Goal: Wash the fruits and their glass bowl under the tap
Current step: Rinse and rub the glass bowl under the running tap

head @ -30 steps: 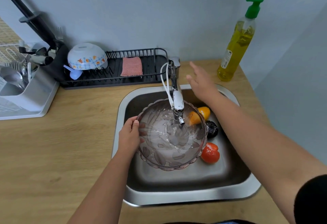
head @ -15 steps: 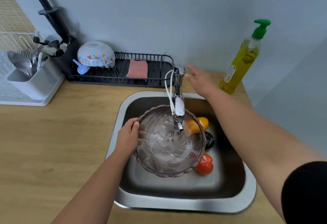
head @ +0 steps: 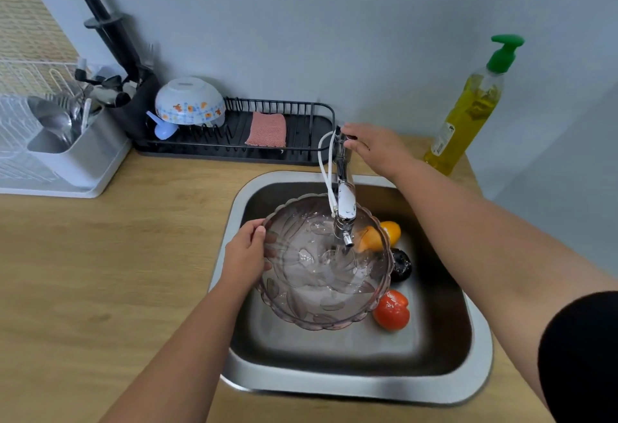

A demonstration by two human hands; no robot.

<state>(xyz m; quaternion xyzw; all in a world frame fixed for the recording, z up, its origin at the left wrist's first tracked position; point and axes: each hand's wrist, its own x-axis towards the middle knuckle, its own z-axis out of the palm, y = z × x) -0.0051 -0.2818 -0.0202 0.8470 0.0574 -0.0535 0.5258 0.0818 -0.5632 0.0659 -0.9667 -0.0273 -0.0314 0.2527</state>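
Note:
A clear glass bowl (head: 321, 289) with a scalloped rim sits tilted in the steel sink (head: 481, 355) under the chrome tap (head: 344, 208). My left hand (head: 245, 255) grips the bowl's left rim. My right hand (head: 374, 148) rests on the tap's handle at the back, fingers curled over it. A thin stream of water falls from the spout into the bowl. To the right of the bowl lie an orange fruit (head: 389, 232), a dark fruit (head: 401, 265) and a red fruit (head: 391, 310).
A black dish rack (head: 301, 155) behind the sink holds an upturned patterned bowl (head: 190, 101) and a pink sponge (head: 267, 130). A white cutlery drainer (head: 67, 155) stands at the left. A soap bottle (head: 468, 111) with a green pump stands at the back right.
My right hand has moved left from above the sink's back edge onto the tap handle. My left hand keeps hold of the bowl. The flow looks thinner now.

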